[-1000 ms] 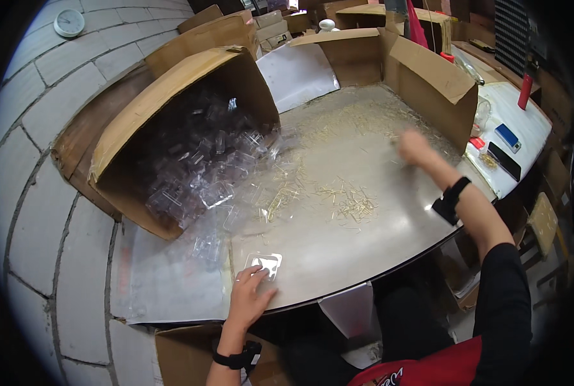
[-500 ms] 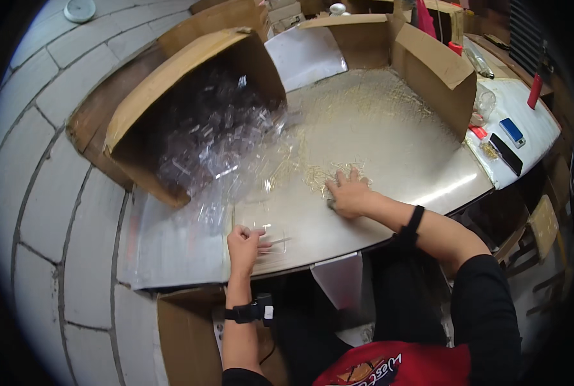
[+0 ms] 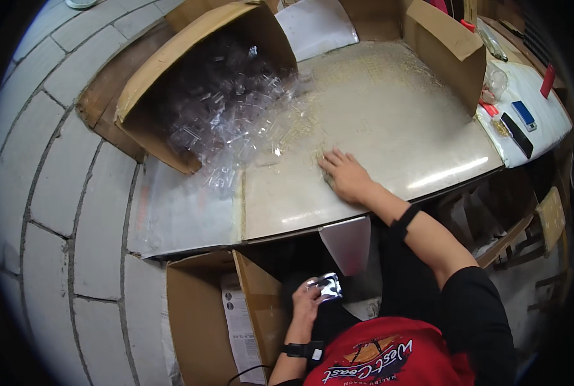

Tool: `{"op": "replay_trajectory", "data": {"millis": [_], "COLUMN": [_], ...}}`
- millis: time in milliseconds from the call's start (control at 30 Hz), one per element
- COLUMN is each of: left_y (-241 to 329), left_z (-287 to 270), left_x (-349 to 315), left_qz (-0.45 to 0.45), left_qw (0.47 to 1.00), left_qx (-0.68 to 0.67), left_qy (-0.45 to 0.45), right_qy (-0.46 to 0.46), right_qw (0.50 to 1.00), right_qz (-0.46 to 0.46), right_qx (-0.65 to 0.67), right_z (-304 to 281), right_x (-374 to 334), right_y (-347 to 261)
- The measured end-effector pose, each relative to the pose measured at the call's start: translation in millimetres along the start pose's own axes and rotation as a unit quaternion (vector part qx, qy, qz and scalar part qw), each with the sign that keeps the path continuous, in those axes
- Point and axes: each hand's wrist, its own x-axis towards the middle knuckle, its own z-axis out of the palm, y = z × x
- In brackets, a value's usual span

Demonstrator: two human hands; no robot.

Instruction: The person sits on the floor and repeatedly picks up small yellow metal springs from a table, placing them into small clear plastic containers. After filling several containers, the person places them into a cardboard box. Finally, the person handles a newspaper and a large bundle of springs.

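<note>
My left hand [image 3: 306, 302] is below the table's front edge, over my lap. Its fingers and thumb pinch a small shiny rectangular plastic box [image 3: 328, 287] that glints silver; its contents cannot be made out. On the metal tabletop [image 3: 390, 148] my right hand [image 3: 346, 175] lies palm down with its fingers stretched out. Just beyond its fingertips and to the left are thin gold-coloured metal pieces [image 3: 300, 128], loosely strewn. Whatever is under the palm is hidden. A heap of clear plastic boxes [image 3: 235, 119] spills out of a tipped carton toward the right hand.
The tipped cardboard carton [image 3: 132, 96] stands at the left rear. Cardboard walls [image 3: 444, 38] edge the table's far side. At right, a white surface [image 3: 541, 122] holds a blue device [image 3: 523, 116] and a dark phone-like slab [image 3: 517, 135]. An open carton [image 3: 200, 283] stands below the table.
My left hand has gone from the tabletop down over my lap with the box. The pile of gold-coloured pieces by my right hand no longer shows. The view has tilted downward.
</note>
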Motion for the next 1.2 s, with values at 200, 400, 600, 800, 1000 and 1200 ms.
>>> {"op": "replay_trajectory", "data": {"millis": [200, 400, 600, 800, 1000, 1200], "left_y": [-30.6, -28.6, -51.2, -37.1, -33.7, -47.0], "left_z": [10.6, 46.5, 43.1, 52.7, 54.8, 45.8], "left_x": [19.6, 22.3, 37.9, 27.7, 20.0, 17.6], "left_qz": [-0.087, -0.095, -0.111, -0.035, -0.022, -0.022], "left_qw": [0.992, 0.966, 0.952, 0.971, 0.974, 0.979], "left_qx": [0.051, -0.027, -0.155, -0.058, 0.000, 0.023], "left_qy": [-0.076, -0.240, -0.238, -0.229, -0.223, -0.201], "right_qy": [0.049, 0.014, 0.064, 0.051, 0.002, -0.031], "right_qw": [0.958, 0.989, 0.998, 0.985, 0.959, 0.932], "right_qz": [0.083, -0.101, -0.005, -0.064, -0.005, -0.005], "right_qx": [0.270, 0.106, 0.025, 0.152, 0.283, 0.361], "right_z": [-40.4, -9.5, -13.1, -63.1, -43.7, 0.7], "right_x": [-27.6, -33.6, -90.3, -146.9, -204.4, -223.7], "right_y": [9.9, -41.7, -98.7, -79.9, -58.4, -63.4]}}
